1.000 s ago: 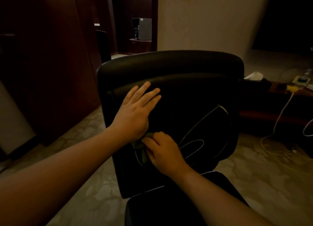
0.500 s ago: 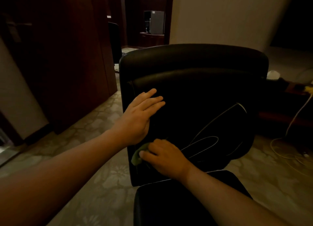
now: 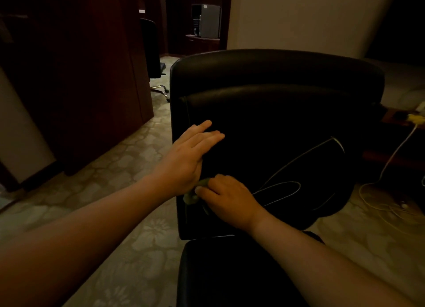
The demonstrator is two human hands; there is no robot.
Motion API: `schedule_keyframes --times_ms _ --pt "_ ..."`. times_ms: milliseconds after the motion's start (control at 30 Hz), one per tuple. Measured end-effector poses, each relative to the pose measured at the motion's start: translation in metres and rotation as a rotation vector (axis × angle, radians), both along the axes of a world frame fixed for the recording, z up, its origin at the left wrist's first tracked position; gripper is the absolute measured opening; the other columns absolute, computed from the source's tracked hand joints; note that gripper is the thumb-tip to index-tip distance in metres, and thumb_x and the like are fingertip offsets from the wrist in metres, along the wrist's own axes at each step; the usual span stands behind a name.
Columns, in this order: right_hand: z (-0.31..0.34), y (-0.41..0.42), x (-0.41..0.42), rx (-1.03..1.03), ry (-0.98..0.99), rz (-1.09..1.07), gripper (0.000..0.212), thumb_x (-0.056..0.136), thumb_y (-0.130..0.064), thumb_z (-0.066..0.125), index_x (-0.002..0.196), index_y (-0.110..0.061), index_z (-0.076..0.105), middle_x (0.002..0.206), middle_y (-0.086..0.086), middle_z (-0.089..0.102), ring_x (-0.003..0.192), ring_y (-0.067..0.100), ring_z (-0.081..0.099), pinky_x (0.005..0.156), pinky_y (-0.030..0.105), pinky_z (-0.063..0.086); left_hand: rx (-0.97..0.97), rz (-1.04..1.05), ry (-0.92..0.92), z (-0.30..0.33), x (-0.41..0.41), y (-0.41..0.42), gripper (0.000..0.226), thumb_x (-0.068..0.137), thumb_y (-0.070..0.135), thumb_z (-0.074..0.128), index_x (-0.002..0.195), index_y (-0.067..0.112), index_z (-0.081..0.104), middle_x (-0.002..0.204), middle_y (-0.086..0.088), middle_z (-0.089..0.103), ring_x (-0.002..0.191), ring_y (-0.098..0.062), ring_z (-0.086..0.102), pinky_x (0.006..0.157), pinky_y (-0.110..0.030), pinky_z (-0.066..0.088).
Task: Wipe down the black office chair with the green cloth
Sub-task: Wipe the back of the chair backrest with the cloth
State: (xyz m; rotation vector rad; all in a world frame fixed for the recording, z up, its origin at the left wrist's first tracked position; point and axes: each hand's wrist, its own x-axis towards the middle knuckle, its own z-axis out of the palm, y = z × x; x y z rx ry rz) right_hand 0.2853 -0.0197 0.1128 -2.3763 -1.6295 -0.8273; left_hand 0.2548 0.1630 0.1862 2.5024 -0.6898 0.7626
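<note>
The black office chair (image 3: 276,113) stands in front of the person in a dim room, its backrest facing the camera and its seat (image 3: 230,272) at the bottom of the view. The left hand (image 3: 186,159) lies flat against the left side of the backrest, fingers (image 3: 207,134) stretched out straight and close together, holding nothing. Just below it, the right hand (image 3: 227,198) presses a bunched green cloth (image 3: 193,194) against the lower left part of the backrest, near its left edge; the fingers are curled around the cloth, and only a small fold of it shows at the fingertips, touching the heel of the left hand. Thin pale lines curve across the lower right of the backrest. A patterned floor (image 3: 138,237) spreads around the chair, a second chair (image 3: 151,49) stands farther back on the left, and a light cable (image 3: 395,155) trails down at the right.
</note>
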Motion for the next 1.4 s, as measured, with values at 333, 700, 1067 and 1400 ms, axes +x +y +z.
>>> schedule_keyframes --times_ms 333,700,1067,1400 --pt "0.028 -0.021 0.029 0.22 0.051 -0.237 0.025 0.098 -0.026 0.053 0.118 -0.014 0.062 0.098 0.01 0.063 0.081 0.028 0.057 0.065 0.033 0.041 -0.018 0.013 0.022 -0.011 0.009 -0.014 0.058 0.096 -0.007 0.048 0.15 0.012 0.047 0.158 -0.004 0.044 0.156 -0.016 0.014 0.12 -0.011 0.004" --pt "-0.029 -0.071 0.033 -0.018 -0.116 -0.131 0.016 0.089 -0.02 0.064 0.104 -0.015 0.068 0.086 0.007 0.057 0.075 0.027 0.052 0.062 0.037 0.043 0.039 0.058 -0.024 -0.03 0.02 -0.029 0.053 0.097 0.006 0.04 0.15 0.01 0.047 0.165 -0.006 0.03 0.157 -0.014 -0.001 0.123 -0.022 -0.003" --pt "-0.06 -0.066 0.031 0.121 -0.011 -0.141 0.024 0.091 -0.009 0.066 0.114 -0.006 0.068 0.093 0.011 0.063 0.083 0.029 0.054 0.074 0.039 0.046 0.218 0.288 -0.143 -0.044 0.023 -0.057 0.057 0.095 0.026 0.042 0.15 0.011 0.044 0.162 -0.013 0.033 0.156 -0.035 0.009 0.127 -0.044 -0.003" --pt "0.044 -0.16 0.072 0.441 -0.045 -0.497 0.023 0.097 -0.016 0.05 0.109 -0.011 0.069 0.09 0.011 0.062 0.083 0.031 0.056 0.076 0.044 0.05 0.375 0.342 -0.183 -0.045 0.031 -0.077 0.069 0.089 0.037 0.056 0.153 0.015 0.04 0.162 -0.01 0.033 0.154 -0.043 0.007 0.125 -0.044 -0.013"
